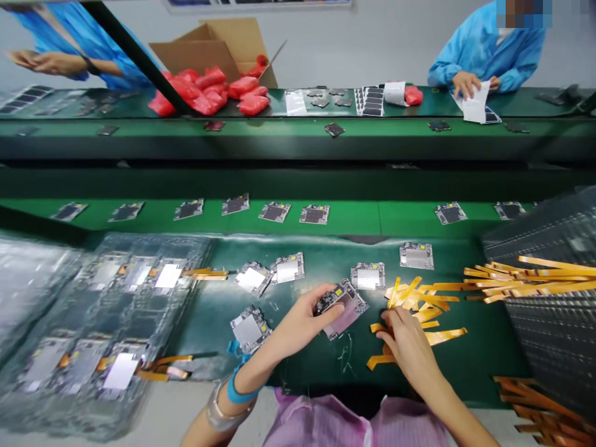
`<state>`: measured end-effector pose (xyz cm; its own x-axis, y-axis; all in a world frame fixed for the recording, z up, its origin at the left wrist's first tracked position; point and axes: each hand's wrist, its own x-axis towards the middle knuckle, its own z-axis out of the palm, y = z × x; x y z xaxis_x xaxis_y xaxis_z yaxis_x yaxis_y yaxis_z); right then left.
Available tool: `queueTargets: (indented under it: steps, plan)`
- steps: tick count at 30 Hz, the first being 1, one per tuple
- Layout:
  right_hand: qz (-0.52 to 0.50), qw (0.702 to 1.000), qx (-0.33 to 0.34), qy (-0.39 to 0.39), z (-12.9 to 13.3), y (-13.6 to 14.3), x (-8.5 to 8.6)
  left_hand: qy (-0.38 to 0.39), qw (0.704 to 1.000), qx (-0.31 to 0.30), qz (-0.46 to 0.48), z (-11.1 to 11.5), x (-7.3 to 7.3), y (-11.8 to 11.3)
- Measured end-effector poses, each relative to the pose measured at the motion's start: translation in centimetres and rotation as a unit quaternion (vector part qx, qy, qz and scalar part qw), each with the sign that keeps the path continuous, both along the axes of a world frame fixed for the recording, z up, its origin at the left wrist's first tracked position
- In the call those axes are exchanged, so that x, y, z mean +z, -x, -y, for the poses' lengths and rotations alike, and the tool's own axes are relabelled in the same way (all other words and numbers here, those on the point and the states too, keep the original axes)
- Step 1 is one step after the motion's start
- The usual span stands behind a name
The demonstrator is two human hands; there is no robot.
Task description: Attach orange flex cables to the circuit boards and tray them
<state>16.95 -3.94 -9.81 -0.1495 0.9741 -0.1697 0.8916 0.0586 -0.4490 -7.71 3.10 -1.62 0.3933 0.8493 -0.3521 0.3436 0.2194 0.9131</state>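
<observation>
"One circuit board (347, 315), held: what material?"

"Rigid, squarish, its rim crowded with small components, its broad plate smooth and dull grey. Bench (298, 363): green, glossy, scuffed. Strips (431, 298): orange, thin, flat, in a loose heap at 3 o'clock from the left hand (310, 320)."

"Containers?"

"Item: clear plastic tray (100, 316), 9 o'clock, its surface crinkled with glare; six plated boards (118, 372) visible in two rows of three, orange tails protruding at 3 o'clock. Item: cardboard box (195, 59), 11 o'clock, flaps open; red plastic bundles (254, 102) at its mouth and in front. Item: dark ridged stack (554, 310), 3 o'clock, a sheaf of orange strips (526, 279) across it."

"State of grips?"

"Left hand: clamped on the circuit board, thumb across the plate, fingers at the far edge; the board lies tilted, extending towards 3 o'clock from the grip. Right hand (405, 341): fingers bent at the heap's near edge; whether they pinch a strip, cannot tell."

"Loose boards?"

"Five, silver-plated, on the bench: 9, 10, 11 and two near 2 o'clock."
</observation>
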Motion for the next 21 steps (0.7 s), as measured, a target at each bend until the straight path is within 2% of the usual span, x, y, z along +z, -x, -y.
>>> queueTargets:
  steps: [6,13,15,17,18,21]
  plan:
    - [0.001,1.0,0.018,0.007,-0.1,-0.2,-0.2,-0.011,1.0,-0.001,0.008,-0.6,-0.3,-1.7]
    - [-0.019,1.0,-0.008,-0.008,0.7,0.7,-0.5,-0.002,1.0,-0.022,0.019,-0.8,-1.2,-2.8]
    - [-0.038,0.999,-0.007,-0.013,0.8,0.1,0.4,-0.005,1.0,-0.024,0.012,-0.8,-1.0,-2.8]
    - [-0.119,0.993,-0.026,-0.006,0.7,-0.9,2.2,0.003,1.0,-0.026,0.011,-0.8,-0.4,-2.8]
    - [-0.184,0.982,-0.049,0.0,0.6,-1.4,3.3,0.013,0.999,-0.032,0.016,-0.8,-0.1,-2.9]
    - [-0.367,0.92,-0.137,0.012,0.3,-2.3,6.4,0.031,0.998,-0.049,0.03,-0.5,1.2,-3.7]
